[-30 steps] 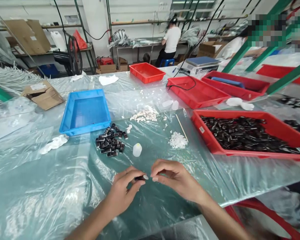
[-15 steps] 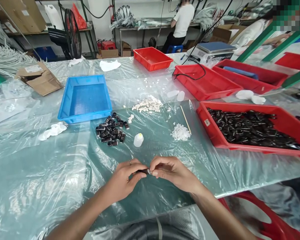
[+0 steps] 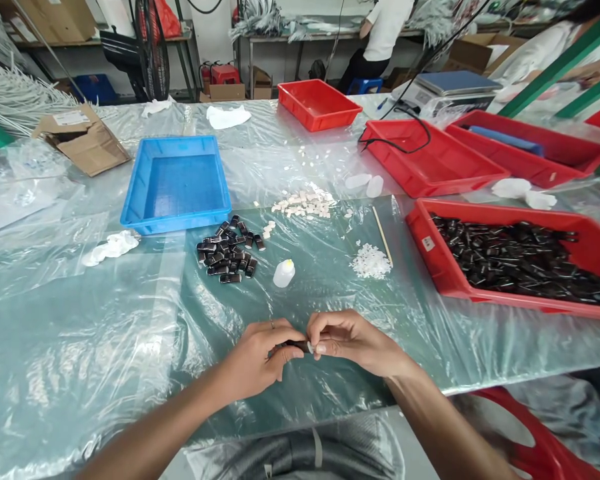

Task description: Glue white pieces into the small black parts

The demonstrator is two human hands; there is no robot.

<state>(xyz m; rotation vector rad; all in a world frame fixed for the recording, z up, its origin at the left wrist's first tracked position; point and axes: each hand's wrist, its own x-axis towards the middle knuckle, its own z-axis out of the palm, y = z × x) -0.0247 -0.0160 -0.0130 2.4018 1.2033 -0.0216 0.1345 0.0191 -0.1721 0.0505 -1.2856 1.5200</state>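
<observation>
Between thumb and fingers, my left hand [image 3: 263,353] grips a small black cylindrical piece [image 3: 300,345] lying sideways. At its right end shows a small whitish part [image 3: 310,347], which the closed fingertips of my right hand [image 3: 353,340] pinch or press; I cannot tell which. Both hands are just above the plastic-covered table. Beyond them stands a small white bottle [image 3: 284,273] with a yellow tip. Left of it lies a pile of black pieces [image 3: 225,253]. Farther back are scattered cream-coloured bits [image 3: 307,202], and to the right a heap of white bits [image 3: 371,261].
A blue tray [image 3: 180,183] sits at the left, a red tray full of black parts [image 3: 510,260] at the right. More red trays [image 3: 320,107] stand farther back. A thin stick [image 3: 383,237] lies beside the white heap. One person [image 3: 380,40] sits in the background.
The camera view has tilted down and shifted slightly left, so the table things sit higher and farther right. Both hands keep the same hold on the black piece.
</observation>
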